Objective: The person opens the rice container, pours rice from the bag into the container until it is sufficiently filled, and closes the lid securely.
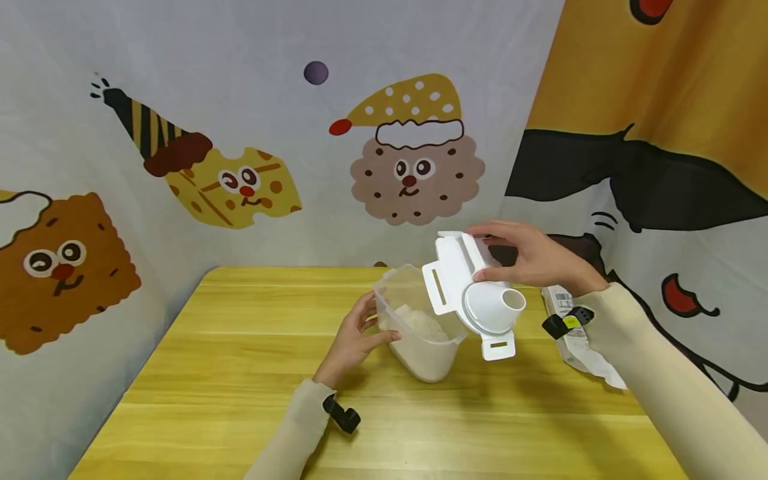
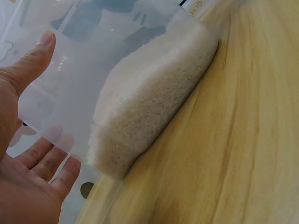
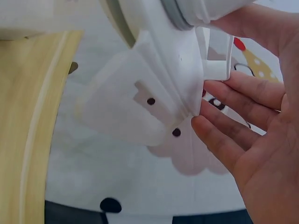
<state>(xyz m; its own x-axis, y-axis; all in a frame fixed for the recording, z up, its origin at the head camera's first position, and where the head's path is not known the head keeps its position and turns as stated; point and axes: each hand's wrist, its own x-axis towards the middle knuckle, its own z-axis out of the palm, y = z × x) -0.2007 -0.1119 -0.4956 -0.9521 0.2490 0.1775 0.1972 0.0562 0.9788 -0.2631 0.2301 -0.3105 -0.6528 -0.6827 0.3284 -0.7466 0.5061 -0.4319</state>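
Observation:
A clear plastic container point(image 1: 435, 353) stands on the table, part filled with white rice point(image 2: 154, 88). Its top is uncovered. My left hand point(image 1: 354, 337) holds it at the left side, the thumb along the near wall and the fingers around the far side. Over the container's right side, my right hand point(image 1: 531, 257) grips a white plastic lid point(image 1: 453, 267) tilted in the air. The lid has a round spout point(image 1: 495, 308) and slotted side tabs. In the right wrist view, fingertips point(image 3: 202, 125) press against the lid's edge.
A white, crumpled package point(image 1: 576, 340) with printed text lies at the right of the wooden table point(image 1: 240, 373), partly behind the right forearm. A cartoon-printed cloth point(image 1: 324, 200) hangs behind the table and along its sides.

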